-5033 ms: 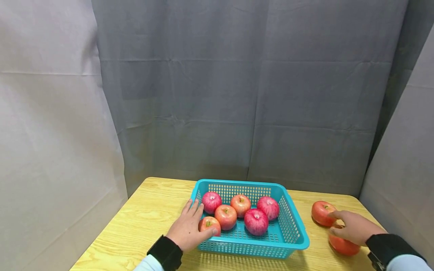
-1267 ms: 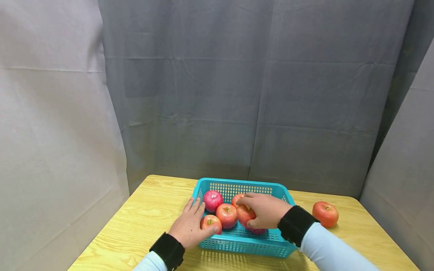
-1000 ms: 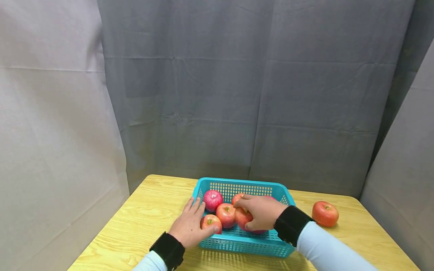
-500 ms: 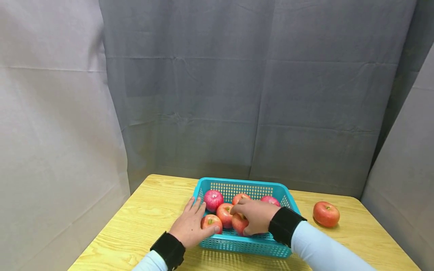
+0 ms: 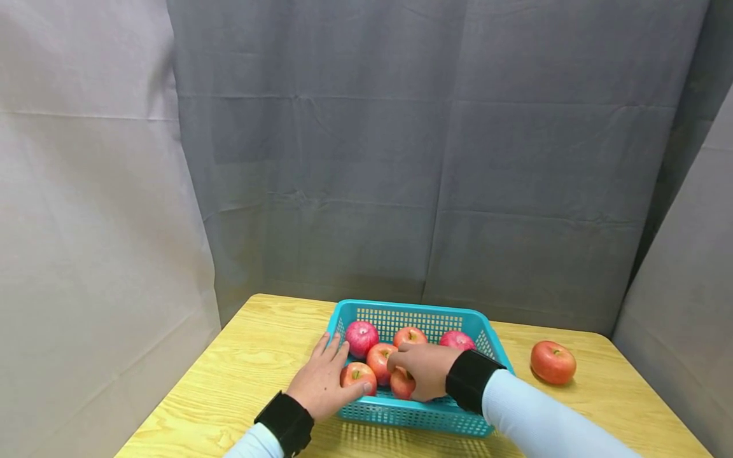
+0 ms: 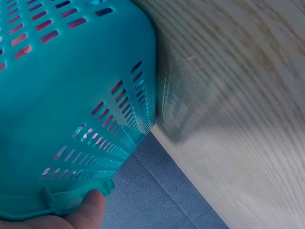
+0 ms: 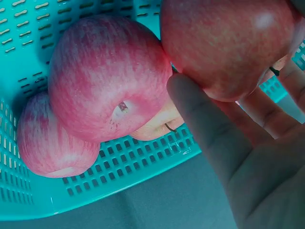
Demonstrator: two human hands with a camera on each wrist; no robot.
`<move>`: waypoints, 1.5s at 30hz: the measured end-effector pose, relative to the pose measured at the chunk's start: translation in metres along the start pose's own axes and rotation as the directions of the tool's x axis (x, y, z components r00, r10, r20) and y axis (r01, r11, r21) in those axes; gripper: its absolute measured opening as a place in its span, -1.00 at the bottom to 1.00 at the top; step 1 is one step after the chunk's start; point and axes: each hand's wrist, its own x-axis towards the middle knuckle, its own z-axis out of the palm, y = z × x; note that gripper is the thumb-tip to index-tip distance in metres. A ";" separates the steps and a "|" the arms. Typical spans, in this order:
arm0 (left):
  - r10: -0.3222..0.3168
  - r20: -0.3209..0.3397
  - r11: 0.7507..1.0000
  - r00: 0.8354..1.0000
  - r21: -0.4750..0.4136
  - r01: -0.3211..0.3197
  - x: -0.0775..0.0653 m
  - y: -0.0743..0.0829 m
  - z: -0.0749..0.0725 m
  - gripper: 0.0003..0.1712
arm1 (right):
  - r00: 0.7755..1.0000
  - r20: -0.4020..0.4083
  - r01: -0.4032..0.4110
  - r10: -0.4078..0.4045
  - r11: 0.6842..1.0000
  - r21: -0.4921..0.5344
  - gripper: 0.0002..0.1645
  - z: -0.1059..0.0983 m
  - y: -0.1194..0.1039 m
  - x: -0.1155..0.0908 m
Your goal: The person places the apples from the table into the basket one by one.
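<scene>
A turquoise plastic basket (image 5: 418, 418) stands on the table, holding several apples. My right hand (image 5: 425, 370) is inside it, fingers and thumb curled round a red apple (image 5: 401, 385) near the front. In the right wrist view this apple (image 7: 224, 45) sits beside a pink-striped apple (image 7: 109, 81); head-on, my hand mostly covers that one. My left hand (image 5: 322, 386) rests over the basket's front left corner, fingers straight along the left rim. One fingertip (image 6: 90, 205) touches the rim in the left wrist view. By the left hand lies another apple (image 5: 357, 376).
One red apple (image 5: 553, 362) sits on the wooden table (image 5: 229, 375), right of the basket. Other apples in the basket include pink ones (image 5: 361, 338) at the back left and back right. A grey cloth (image 5: 355, 159) hangs behind, with pale cloths at both sides.
Earlier, two apples lay right of the basket; my right hand has carried one into it. Over the last second it has lowered that apple slightly toward the front. The left hand stays put.
</scene>
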 end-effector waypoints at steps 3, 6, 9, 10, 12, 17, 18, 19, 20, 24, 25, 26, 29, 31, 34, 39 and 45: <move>0.001 0.001 1.000 1.000 0.000 -0.001 0.000 0.000 0.000 0.13 | 1.000 0.010 -0.024 0.024 1.000 -0.010 -0.52 0.001 -0.002 0.002; 0.003 0.001 1.000 1.000 0.002 -0.003 0.000 0.000 0.000 0.12 | 0.999 0.025 -0.047 0.048 0.998 -0.033 -0.51 0.002 -0.005 0.003; 0.004 0.002 1.000 1.000 0.002 -0.004 -0.001 0.001 0.000 0.11 | 0.997 0.043 -0.056 0.058 0.997 -0.059 -0.50 0.003 -0.006 0.005; 0.006 0.002 1.000 1.000 0.001 -0.006 -0.001 0.000 0.000 0.11 | 0.997 0.050 -0.057 0.061 0.996 -0.067 -0.49 0.003 -0.006 0.005; 0.009 0.001 1.000 1.000 0.000 -0.009 -0.001 0.001 0.000 0.11 | 0.996 0.063 -0.059 0.064 0.995 -0.076 -0.49 0.004 -0.005 0.006; 0.014 -0.007 1.000 1.000 0.002 -0.014 -0.002 0.002 -0.002 0.10 | 0.997 0.065 -0.045 0.052 0.994 -0.103 -0.50 0.007 -0.004 0.008; 0.016 -0.008 1.000 1.000 0.003 -0.016 -0.002 0.003 -0.002 0.10 | 0.997 0.060 -0.039 0.046 0.993 -0.110 -0.50 0.008 -0.004 0.008; 0.018 -0.009 1.000 1.000 0.003 -0.018 -0.002 0.003 -0.002 0.10 | 0.997 0.057 -0.036 0.043 0.994 -0.107 -0.51 0.008 -0.004 0.008; 0.016 -0.007 1.000 1.000 0.005 -0.015 -0.002 0.004 -0.003 0.09 | 0.998 0.056 -0.037 0.043 0.994 -0.101 -0.51 0.009 -0.003 0.008; 0.015 0.000 1.000 1.000 0.004 -0.015 -0.003 0.005 -0.003 0.09 | 0.998 0.048 -0.032 0.036 0.995 -0.091 -0.51 0.010 -0.003 0.008; 0.014 0.002 1.000 1.000 0.003 -0.014 -0.003 0.005 -0.003 0.09 | 0.998 0.049 -0.031 0.035 0.996 -0.089 -0.50 0.011 -0.003 0.007; 0.012 0.005 1.000 1.000 0.001 -0.012 -0.003 0.004 -0.003 0.09 | 0.998 0.047 -0.028 0.033 0.995 -0.091 -0.50 0.011 -0.003 0.007; 0.013 0.007 1.000 1.000 -0.003 -0.013 -0.003 0.004 -0.002 0.09 | 0.998 0.047 -0.023 0.028 0.995 -0.097 -0.51 0.011 -0.002 0.008; 0.013 0.007 1.000 1.000 -0.005 -0.013 -0.003 0.003 -0.002 0.08 | 0.998 0.051 -0.030 0.034 0.995 -0.093 -0.50 0.011 -0.003 0.008; 0.012 0.007 1.000 1.000 -0.003 -0.012 -0.003 0.003 -0.001 0.08 | 0.997 0.059 -0.045 0.050 0.995 -0.089 -0.47 0.012 -0.003 0.009; 0.012 0.005 1.000 1.000 0.002 -0.012 -0.002 0.003 -0.001 0.08 | 0.995 0.075 -0.063 0.069 0.995 -0.074 -0.43 0.011 -0.004 0.008; 0.011 0.001 1.000 1.000 0.004 -0.011 -0.002 0.003 -0.001 0.08 | 0.994 0.085 -0.069 0.072 0.997 -0.039 -0.48 0.009 -0.002 0.007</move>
